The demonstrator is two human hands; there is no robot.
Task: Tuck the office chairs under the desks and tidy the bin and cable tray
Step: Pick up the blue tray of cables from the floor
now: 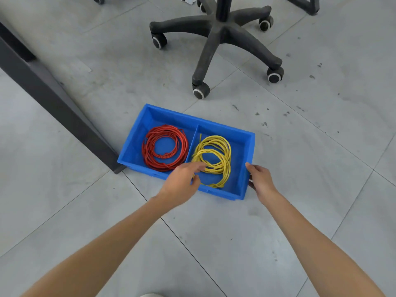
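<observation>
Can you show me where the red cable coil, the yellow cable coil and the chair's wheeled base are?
red cable coil point(147, 152): head view, on the coil's left strands.
yellow cable coil point(227, 153): head view, on its right loops.
chair base point(222, 28): head view, on the central hub.
</observation>
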